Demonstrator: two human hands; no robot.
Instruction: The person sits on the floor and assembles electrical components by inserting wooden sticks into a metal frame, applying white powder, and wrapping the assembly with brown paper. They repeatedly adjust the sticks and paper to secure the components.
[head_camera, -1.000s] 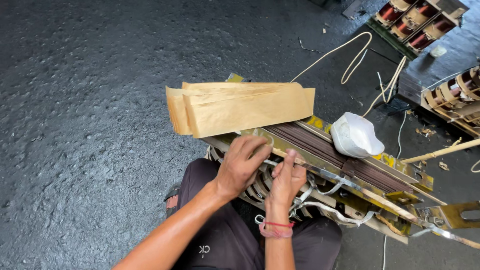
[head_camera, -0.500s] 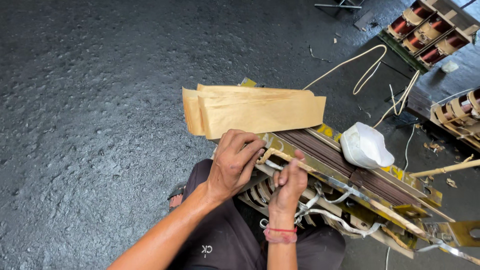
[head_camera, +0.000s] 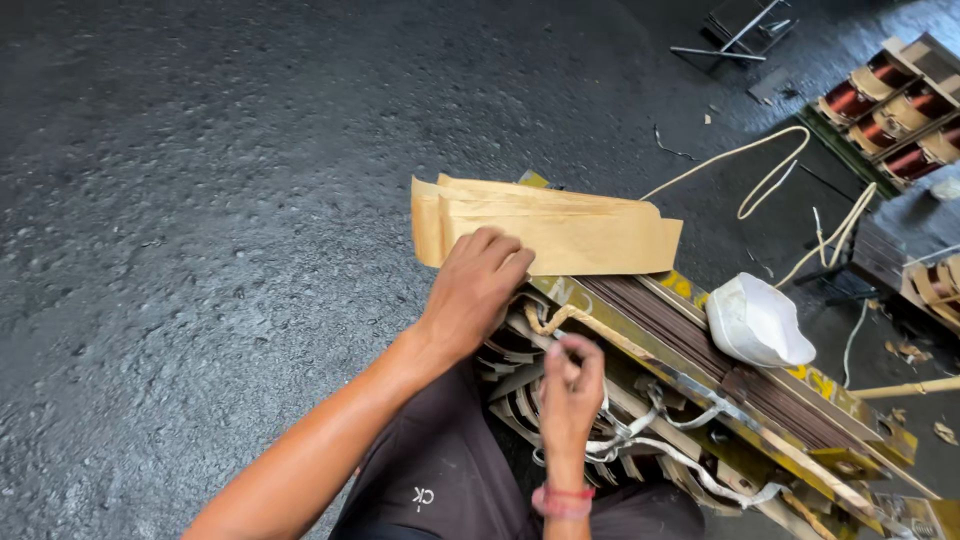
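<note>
A transformer core (head_camera: 700, 340) with a yellow-green metal frame and dark laminations lies across my lap. Folded brown paper (head_camera: 580, 232) rests on its far end. My left hand (head_camera: 478, 290) sits at the frame's near edge just below the paper, fingers curled over the end of a tan cord (head_camera: 585, 320). My right hand (head_camera: 570, 385), with a red band at the wrist, is below the frame and pinches a thin pale strip between thumb and fingers. Grey leads (head_camera: 650, 440) hang under the frame.
A white cloth cap (head_camera: 757, 322) lies on the laminations to the right. Loose cream cord (head_camera: 770, 170) loops over the dark rough floor (head_camera: 200, 200). Other cores with copper coils (head_camera: 890, 110) stand at the upper right, with metal scraps nearby.
My right hand has drawn back from the frame toward my body, still pinching. My left hand stays curled at the frame edge near the paper. The view has shifted.
</note>
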